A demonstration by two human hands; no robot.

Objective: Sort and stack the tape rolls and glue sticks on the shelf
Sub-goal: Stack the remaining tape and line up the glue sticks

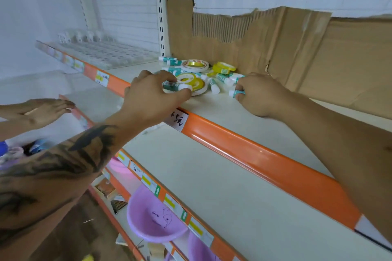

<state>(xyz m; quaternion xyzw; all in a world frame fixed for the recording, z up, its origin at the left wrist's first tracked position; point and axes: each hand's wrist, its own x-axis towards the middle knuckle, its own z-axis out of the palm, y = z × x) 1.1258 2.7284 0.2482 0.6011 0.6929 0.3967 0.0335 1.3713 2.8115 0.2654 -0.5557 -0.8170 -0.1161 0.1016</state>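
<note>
Up on the orange-edged shelf (250, 146), by torn cardboard (297, 48), lies a muddle of tape rolls (195, 65) and glue sticks (213, 86). Left hand (152, 99) pinches one stick; right hand (262, 96) grips another (234, 93). They look light, rigid, smooth (likely to roll); best held mid-barrel.

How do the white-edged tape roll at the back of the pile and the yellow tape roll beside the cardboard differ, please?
The white-edged tape roll is wider and flatter, with a gold inner ring; the yellow tape roll is smaller across, thicker and yellow all over. The white-edged one rests tilted on glue sticks; the yellow one lies closer to the cardboard. Neither is held.
</note>
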